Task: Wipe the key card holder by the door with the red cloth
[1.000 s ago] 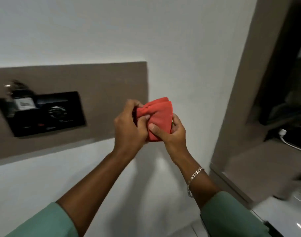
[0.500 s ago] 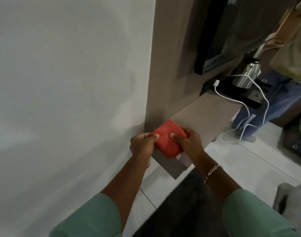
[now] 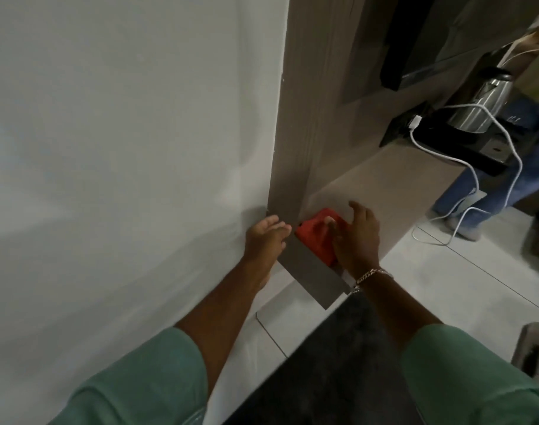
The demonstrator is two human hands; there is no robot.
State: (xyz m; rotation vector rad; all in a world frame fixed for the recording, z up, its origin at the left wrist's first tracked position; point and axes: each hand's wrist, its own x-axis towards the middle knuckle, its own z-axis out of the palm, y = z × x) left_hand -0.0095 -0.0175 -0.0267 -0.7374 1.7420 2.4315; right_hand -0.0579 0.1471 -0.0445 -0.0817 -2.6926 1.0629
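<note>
The folded red cloth (image 3: pixel 315 240) lies on the near corner of a grey-brown shelf (image 3: pixel 384 185), next to a wall panel. My right hand (image 3: pixel 358 237) is over the cloth with its fingers spread and flat on top, not closed around it. To the cloth's left, my left hand (image 3: pixel 266 237) is open, fingers apart at the shelf edge, holding nothing. The key card holder is out of view.
A white wall (image 3: pixel 124 148) fills the left. On the shelf's far end stand a steel kettle (image 3: pixel 480 102) and a black tray, with a white cable (image 3: pixel 464 167) hanging to the floor. A person in jeans (image 3: pixel 507 185) stands beyond. A dark mat (image 3: pixel 338 363) covers the floor below.
My view swung right, away from the key card holder. Both hands carried the cloth down to the shelf corner, then opened; the cloth now rests on the shelf.
</note>
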